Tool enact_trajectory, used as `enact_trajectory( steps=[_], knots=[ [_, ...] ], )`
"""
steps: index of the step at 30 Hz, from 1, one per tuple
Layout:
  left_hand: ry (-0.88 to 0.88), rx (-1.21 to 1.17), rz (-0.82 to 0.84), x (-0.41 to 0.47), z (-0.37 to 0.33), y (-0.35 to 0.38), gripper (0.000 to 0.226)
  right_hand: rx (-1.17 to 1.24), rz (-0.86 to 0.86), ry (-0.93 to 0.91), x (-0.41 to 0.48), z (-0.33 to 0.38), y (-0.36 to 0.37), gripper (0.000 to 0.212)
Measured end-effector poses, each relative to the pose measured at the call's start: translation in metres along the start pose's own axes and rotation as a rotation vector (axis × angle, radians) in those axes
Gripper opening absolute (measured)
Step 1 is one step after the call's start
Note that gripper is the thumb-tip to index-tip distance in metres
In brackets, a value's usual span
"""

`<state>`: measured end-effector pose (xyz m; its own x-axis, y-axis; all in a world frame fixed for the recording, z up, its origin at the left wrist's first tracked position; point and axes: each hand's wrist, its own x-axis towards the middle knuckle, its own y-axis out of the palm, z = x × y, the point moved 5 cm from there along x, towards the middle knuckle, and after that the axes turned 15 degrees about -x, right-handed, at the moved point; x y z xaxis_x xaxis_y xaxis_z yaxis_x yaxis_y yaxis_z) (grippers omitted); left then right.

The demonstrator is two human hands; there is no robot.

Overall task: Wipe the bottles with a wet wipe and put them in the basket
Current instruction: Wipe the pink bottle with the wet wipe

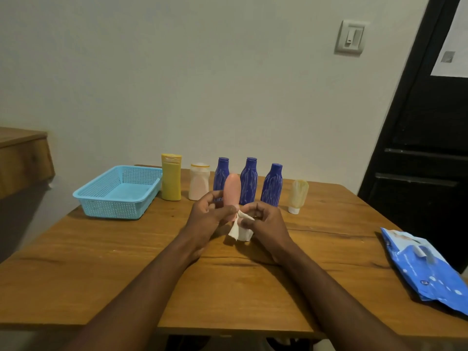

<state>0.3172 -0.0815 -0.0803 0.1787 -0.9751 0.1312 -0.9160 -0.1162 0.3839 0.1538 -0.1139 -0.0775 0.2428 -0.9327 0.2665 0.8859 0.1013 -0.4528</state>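
Note:
My left hand (206,214) grips a pink bottle (232,190) upright above the middle of the table. Against the bottle's lower end my right hand (266,219) pinches a white wet wipe (240,230), which hangs down below both hands. Behind them stand a row of bottles: a yellow one (171,181), a pale pink one (199,183), three blue ones (221,177) (249,183) (272,186) and a small cream tube (297,196) on its white cap. An empty light-blue basket (114,201) sits at the left of the row.
A blue pack of wet wipes (428,269) lies at the table's right edge. The wooden table (101,262) stands against a white wall. A wooden counter (22,158) is at the far left, and a black door (417,148) at the right.

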Motion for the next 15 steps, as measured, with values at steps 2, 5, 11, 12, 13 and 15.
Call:
enact_trajectory(
  steps=[2, 5, 11, 12, 13, 15],
  knots=[
    [0.035, 0.061, 0.002, -0.007, -0.006, -0.001, 0.050, -0.029, -0.002, -0.046, -0.001, 0.004, 0.002, 0.026],
    [0.085, 0.135, 0.002, -0.018, -0.019, -0.006, 0.042, -0.080, 0.011, -0.119, -0.005, 0.015, 0.006, 0.034],
    [0.089, 0.178, -0.044, -0.041, -0.042, -0.039, 0.051, -0.205, 0.114, -0.199, -0.016, 0.041, 0.031, 0.044],
    [0.086, 0.190, -0.047, -0.044, -0.045, -0.047, 0.048, -0.230, 0.139, -0.209, -0.018, 0.046, 0.037, 0.044],
    [0.084, 0.205, -0.049, -0.047, -0.048, -0.054, 0.046, -0.256, 0.162, -0.221, -0.019, 0.050, 0.043, 0.045],
    [0.079, 0.234, -0.064, -0.050, -0.052, -0.069, 0.044, -0.307, 0.197, -0.238, -0.021, 0.055, 0.056, 0.045]
  ],
)
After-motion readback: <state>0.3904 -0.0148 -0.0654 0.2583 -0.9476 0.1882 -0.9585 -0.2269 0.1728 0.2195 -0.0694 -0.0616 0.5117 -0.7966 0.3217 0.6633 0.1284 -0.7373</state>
